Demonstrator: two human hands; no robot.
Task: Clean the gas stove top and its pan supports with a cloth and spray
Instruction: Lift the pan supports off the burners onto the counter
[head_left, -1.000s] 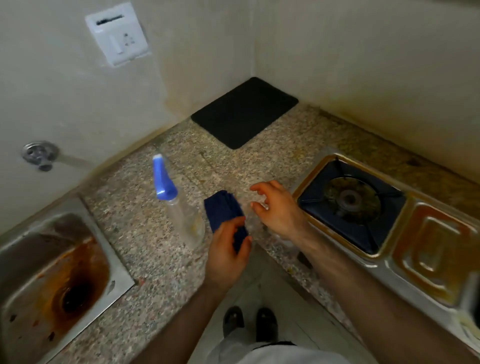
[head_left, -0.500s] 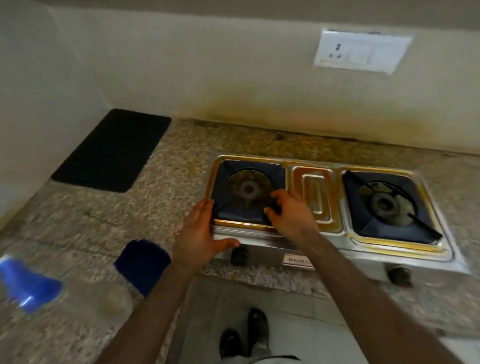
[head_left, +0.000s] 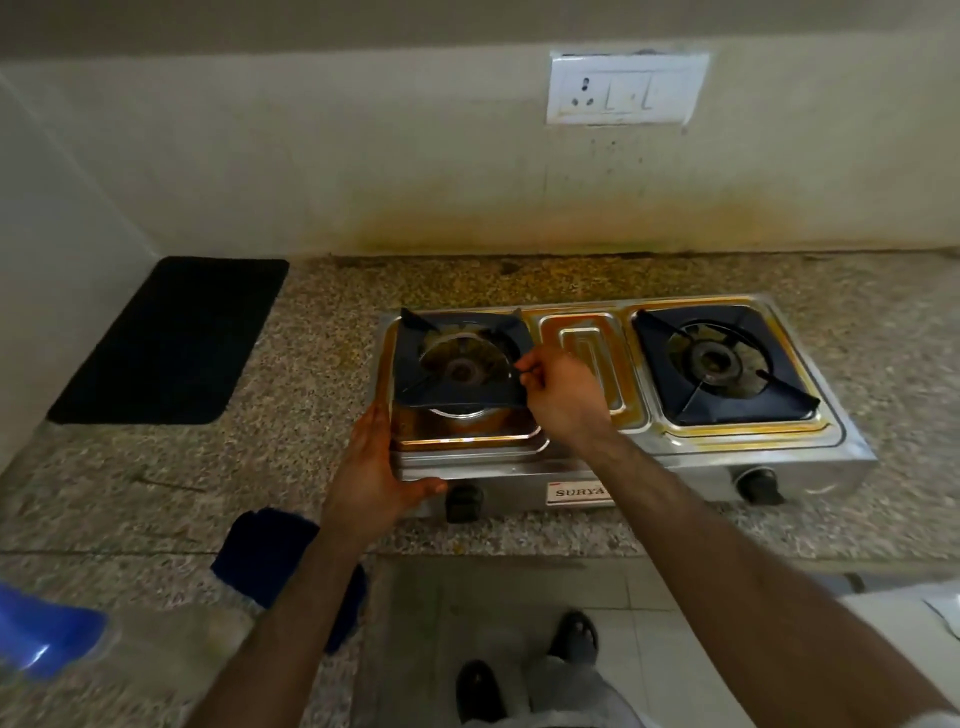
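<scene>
On the gas stove (head_left: 675, 457), the right hand (head_left: 563, 402) pinches a prong of the left pan support (head_left: 462, 364), its front edge raised. The left hand (head_left: 371, 475), fingers straight, braces the stove's left front corner. The blue cloth (head_left: 270, 556) lies left of the stove.

The light is dim and even, with a yellowish-green cast across the wall (head_left: 363, 171). No lamp or window shows, and its direction cannot be told. Shadows are soft: a faint one lies under the front of the gas stove (head_left: 675, 467). The steel front gives a dull sheen, with no hard glare. Wide-angle distortion bows the edge of the tabletop (head_left: 156, 467) and bends the wall line at the left. The blue spray bottle top (head_left: 41, 644) in the lower-left corner is smeared and out of focus. The forearms at the bottom edge look soft, and fine detail is mushy throughout.
</scene>
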